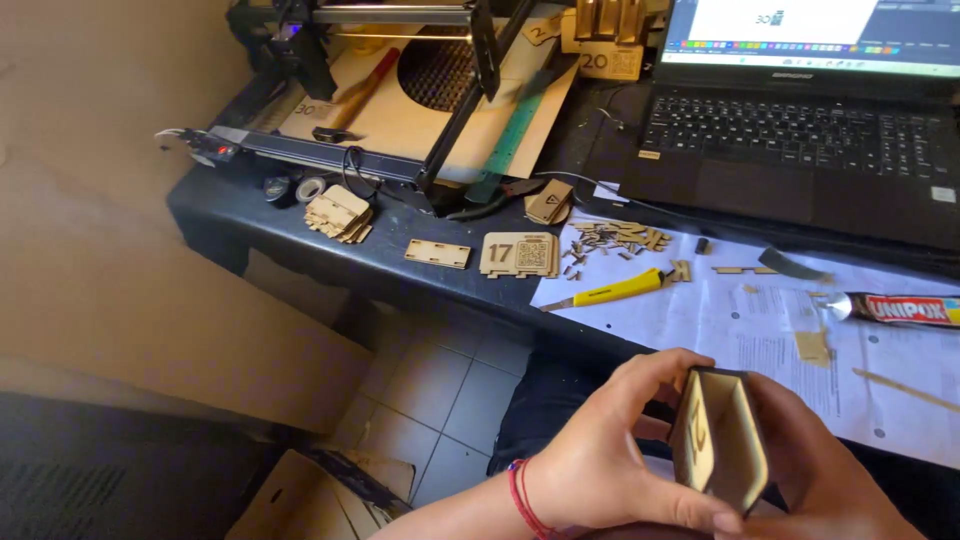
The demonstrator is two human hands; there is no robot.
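Head view: small wooden box pressed square between both hands

Held low at the near edge of the desk (300,240), over the lap, not resting on anything: a small wooden box (718,440) of thin cut panels, open side turned up toward the camera, dark scorched edges showing. Left hand (610,450) cupped round the left panel, thumb running under the bottom edge, fingers curled over the top. Right hand (830,470) flat against the right panel, fingers pressed together along it. Both clamped on the box, none spread.

Judged from the glue tube (900,310) lying uncapped on the paper sheets (760,330) at the right side of the desk: a joint being squeezed while it sets.

Doing it well:
- Even pressure from both sides, straight across, no twisting.
- Tabs seated fully in their slots before squeezing harder; thin panels likely to crack if forced.
- Corners checked for square from above.
- Fingertips kept off the seams, away from any squeezed-out glue.
- Steady hold, elbows tucked in, since nothing supports the box from below.

Further back on the desk: yellow knife (610,290) at the paper's left edge, loose wooden bits (610,240) beyond it, a flat cut panel (520,255) and a stack of panels (340,213) toward the left, laptop (800,130) at the far right corner, cutting machine (400,80) at the far left.
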